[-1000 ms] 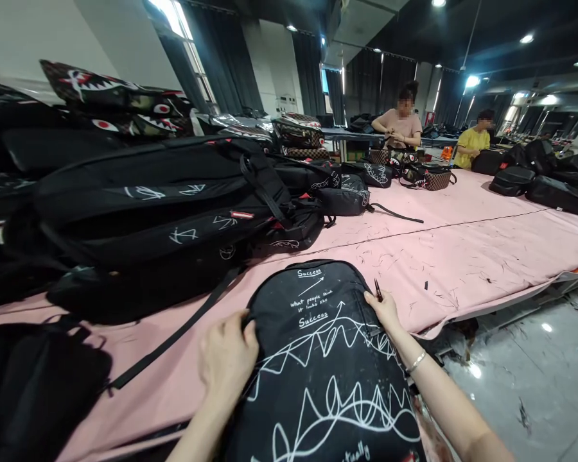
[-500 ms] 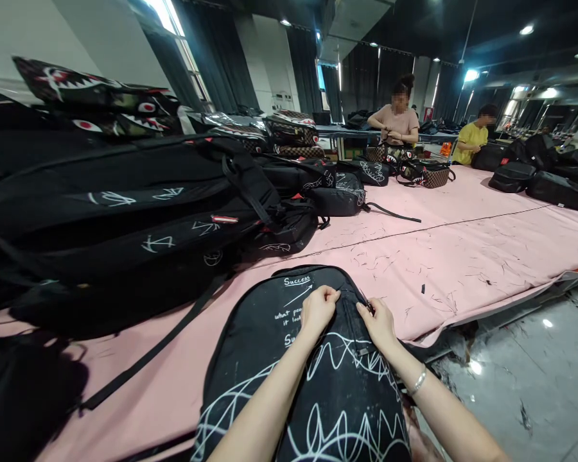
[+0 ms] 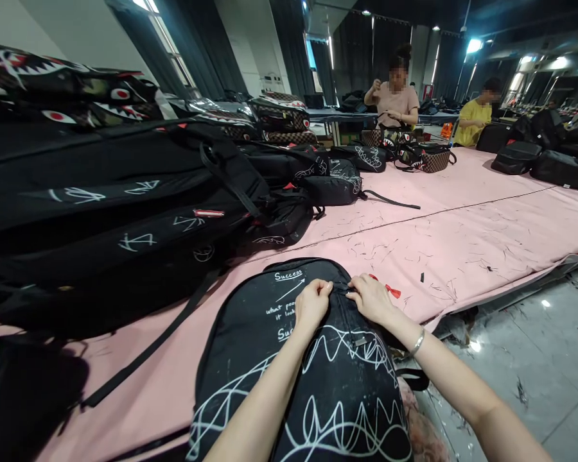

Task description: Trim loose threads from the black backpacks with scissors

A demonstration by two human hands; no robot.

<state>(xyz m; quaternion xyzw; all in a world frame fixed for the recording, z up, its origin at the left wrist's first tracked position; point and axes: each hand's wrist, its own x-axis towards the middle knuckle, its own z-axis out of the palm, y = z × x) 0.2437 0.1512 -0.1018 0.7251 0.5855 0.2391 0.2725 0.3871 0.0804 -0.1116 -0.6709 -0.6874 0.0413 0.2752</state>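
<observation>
A black backpack (image 3: 250, 321) with white lettering and looping white scribbles lies front-up before me on the pink-covered table. Over its upper pocket zipper (image 3: 341, 308), my left hand (image 3: 313, 305) is closed in a pinch. What sits between those fingertips is too small to make out. Just right of it, close by, my right hand (image 3: 370, 298) is also closed, fingertips at the zipper's upper end. A red piece (image 3: 391, 290) sticks out beyond the right hand's knuckles; the rest of that item is hidden by the hand.
Black scribbled bags (image 3: 125, 212) are heaped on the left, with shark-face bags (image 3: 77, 96) on top. Thread scraps litter the pink cloth (image 3: 462, 224). Across the table are a person in pink (image 3: 395, 102), a person in yellow (image 3: 472, 122) and black bags (image 3: 515, 157).
My right hand has shifted up and left, closer to the left hand, its palm turned down. The red piece behind it has come into view. The camera view has shifted slightly.
</observation>
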